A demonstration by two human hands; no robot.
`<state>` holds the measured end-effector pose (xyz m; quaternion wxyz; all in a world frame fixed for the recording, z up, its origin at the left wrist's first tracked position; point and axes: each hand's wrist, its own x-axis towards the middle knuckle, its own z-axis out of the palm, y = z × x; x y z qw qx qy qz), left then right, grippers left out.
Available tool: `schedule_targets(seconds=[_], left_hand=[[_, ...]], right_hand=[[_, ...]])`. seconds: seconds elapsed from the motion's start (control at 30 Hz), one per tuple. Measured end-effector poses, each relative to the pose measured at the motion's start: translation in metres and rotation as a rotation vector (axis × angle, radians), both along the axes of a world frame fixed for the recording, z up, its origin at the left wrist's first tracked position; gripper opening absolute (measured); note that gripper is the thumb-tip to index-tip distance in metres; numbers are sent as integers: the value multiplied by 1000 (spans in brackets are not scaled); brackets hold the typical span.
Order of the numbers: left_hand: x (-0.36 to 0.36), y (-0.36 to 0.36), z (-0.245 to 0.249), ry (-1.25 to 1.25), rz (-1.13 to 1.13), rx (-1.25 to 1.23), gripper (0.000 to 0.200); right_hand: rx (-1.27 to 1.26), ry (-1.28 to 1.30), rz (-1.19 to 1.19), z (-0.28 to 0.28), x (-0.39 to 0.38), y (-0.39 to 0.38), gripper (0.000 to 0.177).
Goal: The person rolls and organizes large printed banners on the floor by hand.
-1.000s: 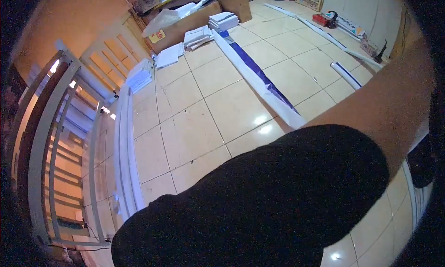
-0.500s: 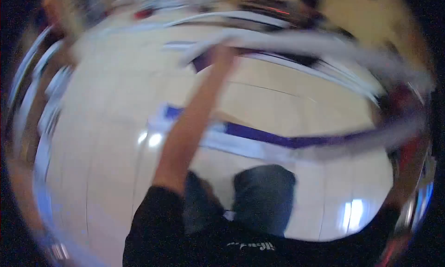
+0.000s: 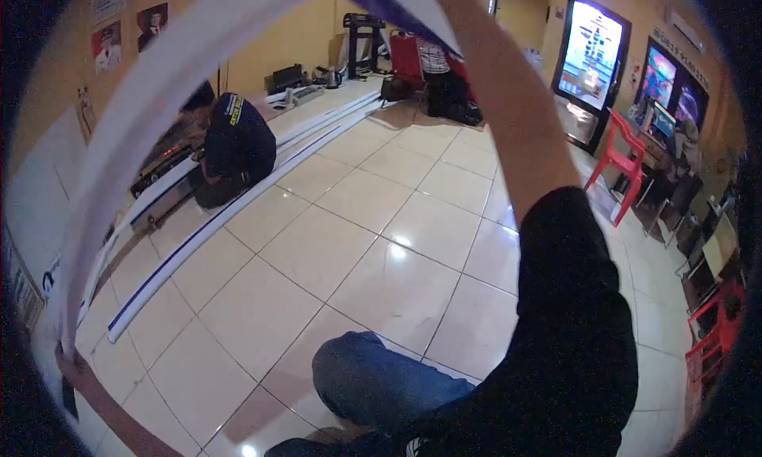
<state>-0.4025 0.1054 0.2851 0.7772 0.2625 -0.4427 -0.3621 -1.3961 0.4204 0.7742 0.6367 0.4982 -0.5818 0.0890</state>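
A long white strip with a purple side arches from the lower left up across the top of the head view. My left hand is closed around its low end at the left edge, somewhat blurred. My right arm is raised across the upper middle, where the strip's purple part passes close to the wrist. The top edge cuts off most of my right hand, so its fingers are hidden. A similar white length with a purple edge lies on the tiled floor beyond.
A person in a dark shirt crouches on the left beside more white lengths on the floor. Another person is at the back by red chairs. A red plastic chair stands on the right, near a desk with a monitor.
My view has swung up and left from the floor to the room. The strip, a low loop over the floor before, now arches high, with my right arm raised and my left hand low.
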Motion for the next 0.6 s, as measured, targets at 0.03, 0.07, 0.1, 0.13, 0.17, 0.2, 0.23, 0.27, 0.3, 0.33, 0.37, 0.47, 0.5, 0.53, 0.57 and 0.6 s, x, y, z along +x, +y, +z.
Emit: schedule_targets(seconds=[0.03,0.07,0.1,0.13,0.17,0.2,0.23,0.27,0.3,0.33,0.37,0.47,0.5,0.53,0.57,0.6], left_hand=[[14,-4,-10,-108,71,-37,45],[28,-8,-21,-207,146,-74,45],[32,3,-24,46,-72,-42,45],[33,6,-26,-82,96,-5,48],[38,8,-38,-13,133,55,45],[42,10,-51,59,170,112,42],[45,13,-62,134,206,167,39],[49,22,-68,193,138,235,44],[55,31,-80,252,68,304,49],[81,22,-112,-57,120,257,47],[107,17,-134,-373,167,204,45],[131,92,-161,-748,79,617,45],[137,120,-166,-1080,29,892,46],[136,138,-182,-1256,65,953,46],[124,153,-201,-1274,121,903,47],[109,165,-224,-1252,184,835,47]], right_hand=[[60,-28,-34,-34,1,-3,34],[116,-64,-53,-70,8,1,33],[153,-94,-50,-108,8,1,33],[143,-103,86,-147,7,3,30],[139,-106,222,-186,6,5,28],[156,-274,122,-221,25,11,27],[178,-444,18,-259,45,18,27],[237,-553,7,-297,61,23,27],[294,-663,-6,-333,75,26,26],[325,-763,82,-377,77,21,25],[352,-869,173,-433,77,11,24],[623,-1246,56,-572,152,4,33],[909,-1058,109,-649,173,-7,41],[959,-911,345,-739,200,-13,51],[1193,-1027,438,-778,239,2,51],[1374,-1122,503,-803,273,18,51]])
